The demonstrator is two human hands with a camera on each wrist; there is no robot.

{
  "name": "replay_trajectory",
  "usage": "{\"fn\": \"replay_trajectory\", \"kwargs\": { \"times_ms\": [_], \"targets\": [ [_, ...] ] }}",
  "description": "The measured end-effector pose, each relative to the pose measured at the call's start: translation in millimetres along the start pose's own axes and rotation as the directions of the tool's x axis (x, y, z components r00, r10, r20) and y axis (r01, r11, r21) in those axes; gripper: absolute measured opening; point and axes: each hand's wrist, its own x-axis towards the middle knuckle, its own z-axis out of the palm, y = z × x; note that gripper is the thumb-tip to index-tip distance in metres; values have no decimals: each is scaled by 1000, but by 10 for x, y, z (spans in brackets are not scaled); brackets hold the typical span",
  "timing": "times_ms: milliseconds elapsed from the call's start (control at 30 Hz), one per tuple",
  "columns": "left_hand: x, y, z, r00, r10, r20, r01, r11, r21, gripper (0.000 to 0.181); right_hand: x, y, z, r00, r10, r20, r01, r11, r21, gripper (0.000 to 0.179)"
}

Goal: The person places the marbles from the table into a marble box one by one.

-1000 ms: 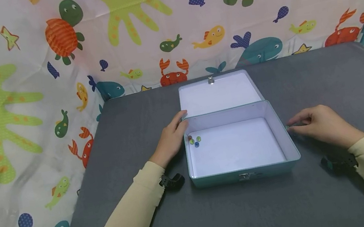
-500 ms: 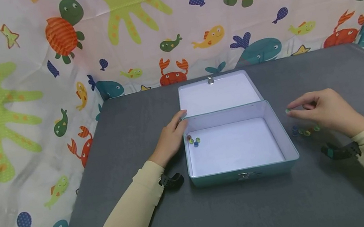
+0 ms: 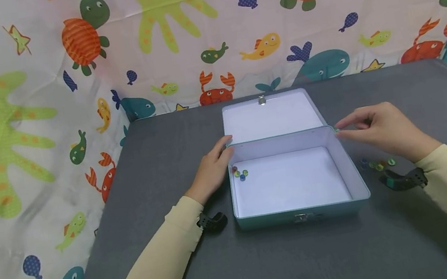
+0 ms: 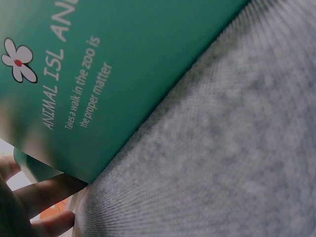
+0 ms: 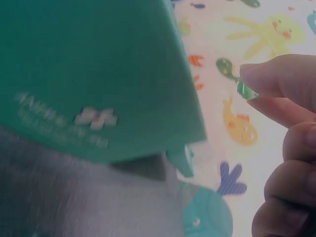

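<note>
A tin box [image 3: 302, 215], green outside and white inside, lies on the table with its lid [image 3: 268, 117] folded back. My left hand [image 3: 209, 169] holds its back left corner, with fingers [image 4: 49, 195] bent round behind the corner. Thumb and index finger of my right hand [image 3: 382, 130] pinch a green glass marble [image 5: 246, 90] beside the box's back right corner. Several marbles [image 3: 242, 177] sit inside the box near its left wall. More marbles [image 3: 379, 165] lie on the table to the right, below my right hand.
Grey cloth covers the table [image 3: 315, 262]. A sea-animal print curtain [image 3: 176, 68] stands along the back and left sides. A metal clasp [image 3: 300, 218] sits on the box's front.
My right hand has risen from beside the box's right wall with the marble, swung right, then come left toward the back right corner. My left hand stays at its corner.
</note>
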Motion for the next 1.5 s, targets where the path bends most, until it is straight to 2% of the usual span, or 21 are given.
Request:
{"fn": "replay_trajectory", "kwargs": {
  "times_ms": [200,400,567,867,1200,1500],
  "targets": [
    [-14,7,-11,1000,-13,-1,13,1000,8,55,129,-165,108,998,-58,35,57,998,25,28],
    [-10,16,-12,1000,-19,2,19,1000,13,55,258,-293,134,998,-40,50,39,999,23,28],
    [-3,12,-16,1000,-23,-8,23,999,22,55,364,-397,149,993,-84,77,83,996,19,30],
    [18,-9,4,1000,-14,-11,14,999,29,54,467,-629,281,990,-101,94,95,994,62,21],
    [38,-13,3,1000,-4,-16,4,999,38,54,616,-761,490,978,-155,139,143,985,95,19],
    [55,-26,13,1000,-4,-27,5,998,57,53,796,-959,727,954,-237,183,214,967,139,19]
  ]
}}
